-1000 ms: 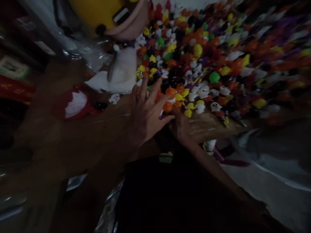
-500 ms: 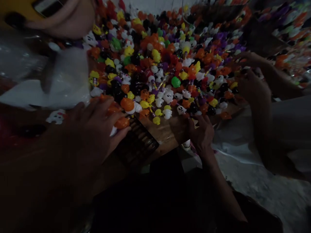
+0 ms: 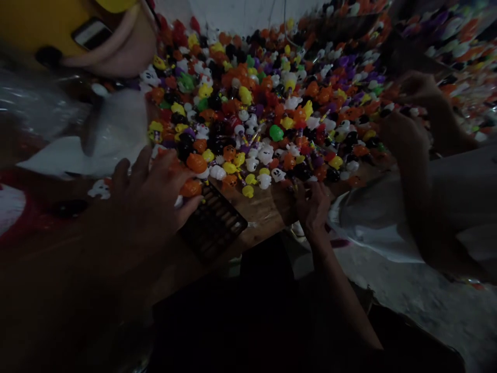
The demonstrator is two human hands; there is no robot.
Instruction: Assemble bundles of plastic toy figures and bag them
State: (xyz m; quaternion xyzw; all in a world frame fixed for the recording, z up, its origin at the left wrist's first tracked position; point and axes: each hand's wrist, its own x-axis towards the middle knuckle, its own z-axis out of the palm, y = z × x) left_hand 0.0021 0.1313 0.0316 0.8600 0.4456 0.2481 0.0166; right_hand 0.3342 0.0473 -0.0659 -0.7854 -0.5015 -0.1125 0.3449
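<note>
My left hand [image 3: 149,199] reaches over the near left of the heap, fingers spread and thumb apart. Its fingers rest against small orange plastic toys [image 3: 190,187], partly hidden beneath them. Beside the thumb lies a dark rectangular tray [image 3: 217,220] with rows of slots. My right hand [image 3: 315,204] is at the table's front edge, right of the tray, its fingers curled together by the toys; darkness hides what they hold. Between my hands lie a white ghost-faced toy [image 3: 278,174], a white figure [image 3: 264,181] and a yellow toy [image 3: 247,191].
A large heap of small coloured toys [image 3: 248,114] covers the wooden table [image 3: 267,210]. A co-worker's hands [image 3: 406,129] are over its right side. White plastic bags [image 3: 116,124] lie at left, below a large yellow shape [image 3: 46,26].
The view has shifted a little, so the scene sits slightly differently in it. My left hand stays over the orange toys, and my right hand stays at the table edge. The co-worker's far hand has risen.
</note>
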